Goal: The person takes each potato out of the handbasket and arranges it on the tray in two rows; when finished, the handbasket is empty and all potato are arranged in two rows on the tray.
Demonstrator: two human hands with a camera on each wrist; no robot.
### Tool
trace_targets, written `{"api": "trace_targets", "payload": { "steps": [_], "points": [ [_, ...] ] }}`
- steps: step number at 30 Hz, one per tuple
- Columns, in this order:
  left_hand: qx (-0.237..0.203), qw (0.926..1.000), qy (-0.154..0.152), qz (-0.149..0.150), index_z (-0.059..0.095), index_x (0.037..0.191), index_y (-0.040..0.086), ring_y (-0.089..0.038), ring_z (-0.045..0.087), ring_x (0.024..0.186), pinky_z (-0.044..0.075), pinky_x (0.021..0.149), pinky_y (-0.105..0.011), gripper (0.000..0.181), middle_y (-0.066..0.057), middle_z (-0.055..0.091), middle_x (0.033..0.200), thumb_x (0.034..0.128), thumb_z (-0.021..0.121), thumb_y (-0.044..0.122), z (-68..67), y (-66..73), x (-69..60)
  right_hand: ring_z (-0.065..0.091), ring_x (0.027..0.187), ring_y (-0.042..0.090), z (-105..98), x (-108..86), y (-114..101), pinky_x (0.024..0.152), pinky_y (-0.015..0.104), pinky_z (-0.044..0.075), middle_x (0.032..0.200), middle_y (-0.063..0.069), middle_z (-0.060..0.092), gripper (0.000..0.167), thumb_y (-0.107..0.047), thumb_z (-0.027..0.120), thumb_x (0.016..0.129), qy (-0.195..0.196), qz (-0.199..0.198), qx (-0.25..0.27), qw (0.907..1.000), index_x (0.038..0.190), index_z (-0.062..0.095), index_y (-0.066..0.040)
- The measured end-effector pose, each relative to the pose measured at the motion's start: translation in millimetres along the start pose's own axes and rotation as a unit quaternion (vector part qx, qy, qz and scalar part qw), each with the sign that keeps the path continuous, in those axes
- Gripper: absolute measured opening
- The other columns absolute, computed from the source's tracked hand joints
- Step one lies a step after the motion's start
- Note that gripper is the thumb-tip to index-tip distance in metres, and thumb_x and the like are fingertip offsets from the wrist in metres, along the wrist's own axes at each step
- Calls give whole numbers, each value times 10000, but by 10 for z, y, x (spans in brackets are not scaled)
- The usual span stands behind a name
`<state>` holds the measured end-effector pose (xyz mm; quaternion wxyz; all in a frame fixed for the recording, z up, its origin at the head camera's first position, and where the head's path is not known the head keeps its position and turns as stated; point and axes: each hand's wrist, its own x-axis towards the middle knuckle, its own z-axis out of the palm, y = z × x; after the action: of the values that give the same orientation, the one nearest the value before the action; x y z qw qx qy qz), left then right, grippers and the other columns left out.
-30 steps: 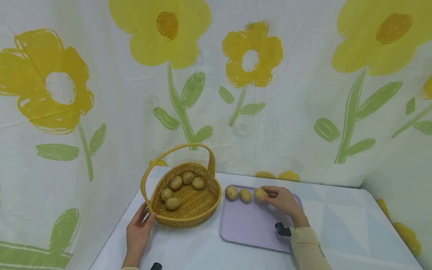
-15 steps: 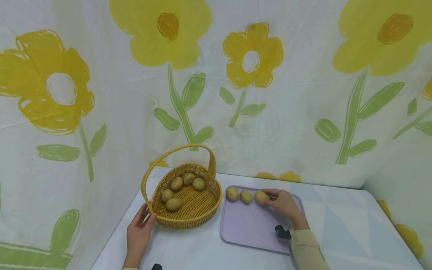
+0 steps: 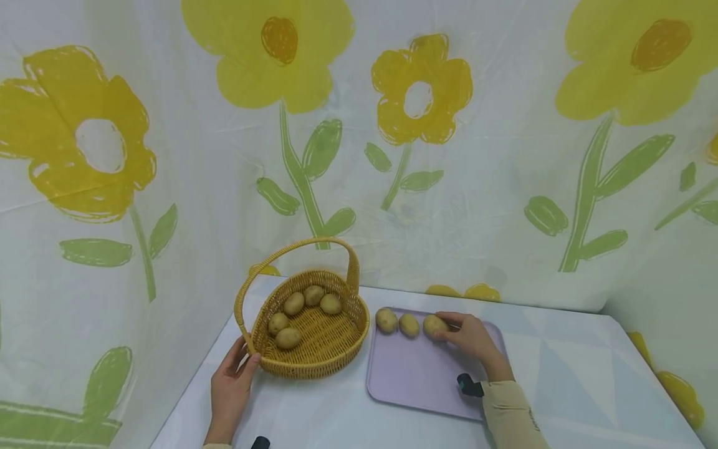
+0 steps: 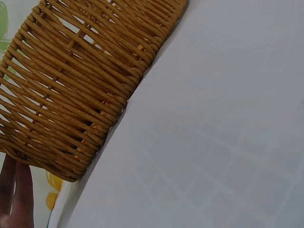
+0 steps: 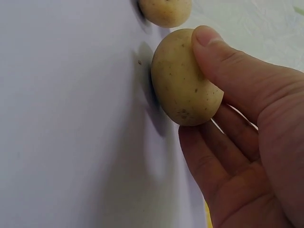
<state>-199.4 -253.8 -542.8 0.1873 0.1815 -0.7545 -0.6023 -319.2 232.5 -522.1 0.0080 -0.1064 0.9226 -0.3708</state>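
With thumb and fingers my right hand [image 3: 473, 338] grips a potato [image 3: 435, 327] at the back of a lilac tray [image 3: 417, 380]. The right wrist view shows the thumb on one side of that potato [image 5: 185, 80] and fingers on the other, close to the tray surface. Two more potatoes lie to its left, a slimmer one [image 3: 409, 325] and a rounder one [image 3: 386, 320]. My left hand [image 3: 231, 386] holds the near left side of a wicker basket [image 3: 314, 370], by the foot of its arched handle. Several potatoes [image 3: 288, 338] lie inside the basket.
Basket and tray stand side by side on a white and pale blue table [image 3: 314, 411]. A flower-printed cloth [image 3: 477, 218] hangs behind the table and at both sides. The basket handle [image 3: 297, 245] arches high above its rim.
The potato in my right hand has shifted very slightly towards me and right on the tray. The left hand and basket look unchanged.
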Motion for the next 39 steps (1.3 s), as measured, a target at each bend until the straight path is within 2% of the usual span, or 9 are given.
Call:
{"api": "trace_targets", "payload": {
  "steps": [9,12,14,17,19,21,26,35,39],
  "points": [
    [-79,9999,-53,75,431,1550,97,-323,464,1439,465,937,42,641,-114,465,1585,987,699,243,-18,15,-11,674,1204,348,-43,-17,-10,1061,505,577,1332,131,694,572,-437,840,824,143,162,52,9998,1282,715,-119],
    [-74,9999,-72,70,427,1552,98,-319,460,1443,459,936,46,648,-107,460,1589,985,701,249,-18,11,-8,675,1212,326,-95,-37,-31,1065,511,573,1345,102,692,576,-459,830,829,183,310,51,9993,1299,709,-149],
    [-55,9999,-79,43,431,1552,114,-229,479,1437,458,941,45,647,-92,463,1590,983,703,255,-17,9,-6,678,1212,306,-135,-51,-56,1073,521,564,1341,78,697,569,-469,822,837,231,359,71,9991,1304,708,-166],
    [-5,10000,-83,35,429,1554,118,-188,484,1428,459,943,42,644,-80,468,1587,986,701,253,-17,14,-10,683,1206,293,-184,-58,-94,1066,495,575,1315,78,712,524,-418,806,872,295,240,296,9988,1305,706,-140],
    [-6,10000,-67,17,435,1552,129,-173,486,1422,463,949,35,635,-68,477,1583,987,700,247,-13,18,-10,688,1197,300,-205,-50,-113,1031,412,609,1292,99,722,490,-334,811,883,315,115,684,9971,1296,706,-91],
    [8,10000,-66,25,436,1551,126,-255,473,1440,465,948,33,632,-67,476,1584,989,698,242,-11,20,-7,690,1191,308,-220,-40,-136,977,295,630,1272,125,727,460,-263,812,887,292,16,1002,9945,1284,706,-56],
    [7,9999,-93,92,439,1547,108,-359,459,1436,461,937,39,629,-91,467,1589,988,699,233,-8,13,-12,704,1160,298,-254,-31,-230,884,102,574,1238,158,736,398,-185,816,879,198,-96,1402,9899,1240,730,-41],
    [101,9999,-79,67,447,1544,120,-362,466,1431,453,925,51,629,-86,477,1582,983,708,231,-4,-11,-11,671,1202,311,-292,10,-433,905,87,537,1268,121,730,410,-221,818,877,-19,-317,1531,9877,1248,733,-68],
    [118,9998,-51,169,446,1542,100,-370,470,1425,448,931,51,637,-114,479,1577,981,710,244,-4,-18,1,687,1182,226,-307,66,-537,922,83,547,1293,123,717,456,-277,820,875,-82,-476,1607,9858,1270,720,-72]
  ]
}}
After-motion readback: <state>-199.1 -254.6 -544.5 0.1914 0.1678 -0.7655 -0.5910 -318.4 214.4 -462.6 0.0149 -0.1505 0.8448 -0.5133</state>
